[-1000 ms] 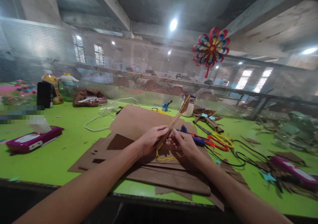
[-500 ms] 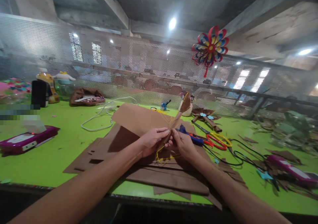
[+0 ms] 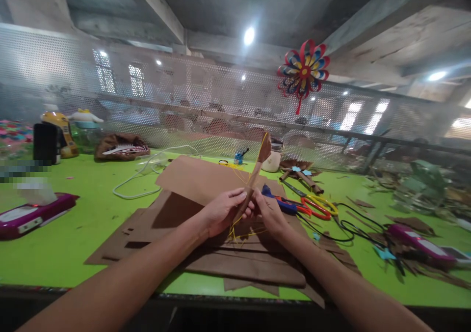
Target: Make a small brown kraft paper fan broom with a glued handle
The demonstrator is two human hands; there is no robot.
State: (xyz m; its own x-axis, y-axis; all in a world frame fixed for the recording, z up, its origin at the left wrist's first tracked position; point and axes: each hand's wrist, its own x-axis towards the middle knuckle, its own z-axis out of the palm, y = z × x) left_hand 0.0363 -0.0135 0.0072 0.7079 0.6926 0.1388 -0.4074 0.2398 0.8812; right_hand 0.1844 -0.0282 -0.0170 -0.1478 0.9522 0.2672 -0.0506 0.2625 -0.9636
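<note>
The rolled brown-paper piece (image 3: 253,176) is up between your two hands, over the middle of the paper stack, its broad flap pointing up and toward the far side. Over the last second it has swung more upright, leaning less to the right, while both hands have stayed at much the same place on it; that suggests you are turning it in your grip rather than carrying it off. Your left hand (image 3: 225,210) clamps it between thumb and fingers; your right hand (image 3: 271,214) has its fingers closed on the right side, though the blur leaves it unclear whether they pinch some thread too. The yellow thread (image 3: 231,231) edges the flap and trails below your hands toward the paper stack (image 3: 265,269), where it could snag. Beyond your left hand rises a lighter brown sheet (image 3: 198,177). On the right, the glue gun (image 3: 284,206) sits just beside your hand, with scissors (image 3: 312,204) and a black cord (image 3: 336,240) farther right, so that side is tight. The left gives more room: a broad gap of desk (image 3: 97,211) before the magenta case (image 3: 40,213), with a white cable (image 3: 134,197) on its far side. Paper scraps reach the near edge; keep your forearms from dragging them off.
</note>
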